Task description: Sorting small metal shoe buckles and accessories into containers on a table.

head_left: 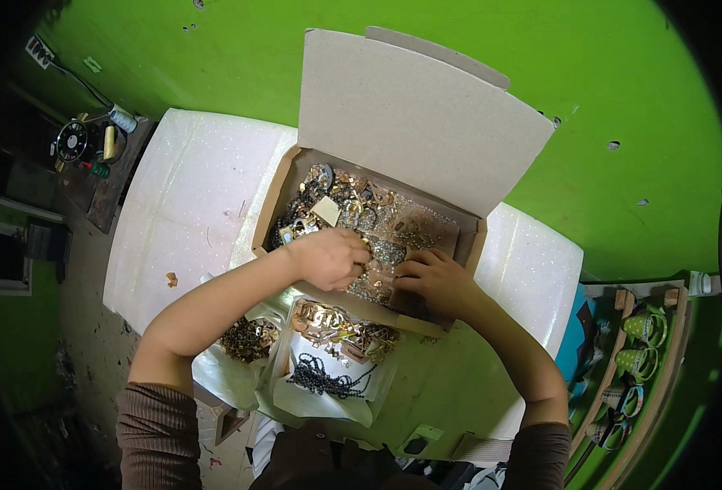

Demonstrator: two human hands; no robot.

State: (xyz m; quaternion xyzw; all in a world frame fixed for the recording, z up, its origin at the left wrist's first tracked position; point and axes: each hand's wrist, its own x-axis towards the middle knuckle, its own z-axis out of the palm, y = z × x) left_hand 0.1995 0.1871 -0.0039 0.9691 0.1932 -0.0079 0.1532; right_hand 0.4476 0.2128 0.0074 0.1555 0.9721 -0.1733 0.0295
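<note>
- One open cardboard box [291,184] on the white bench [185,204], filled with small metal parts [361,208].
- Left hand [328,257]: inside box, grip clenched on parts.
- Right hand [438,279]: inside box, fingers curled onto parts; grasp cannot be told.
- Two clear bags [328,359] just beside box.

An open brown cardboard box [468,233] sits in the middle of the white table, its pale grey lid [414,118] standing up at the far side. My left hand [328,257] and right hand [436,282] reach into it. Nearer me lie clear plastic bags [328,384], one beside another. A small white label [40,51] hangs far left.
</note>
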